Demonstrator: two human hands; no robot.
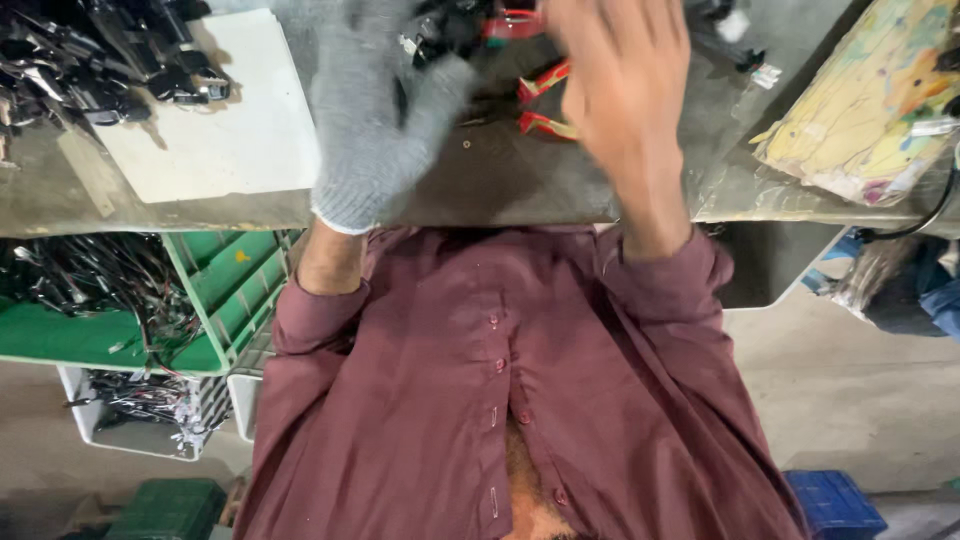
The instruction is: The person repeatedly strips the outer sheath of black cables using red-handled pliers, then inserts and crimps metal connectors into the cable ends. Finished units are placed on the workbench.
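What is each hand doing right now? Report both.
Left hand: gloved, curled on black parts; whether it grips them cannot be told.
Right hand: bare, open, holding nothing.

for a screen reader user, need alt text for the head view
Seen from above, a person in a maroon shirt works at a grey bench: the gloved left hand grips black parts, the blurred bare right hand hovers over red-handled pliers. A green crate of wires sits below.

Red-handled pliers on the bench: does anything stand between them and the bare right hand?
Nothing visible does. The right hand, motion-blurred, hangs right beside the red-handled pliers and hides part of them. The gloved left hand is on their other side. Contact cannot be told.
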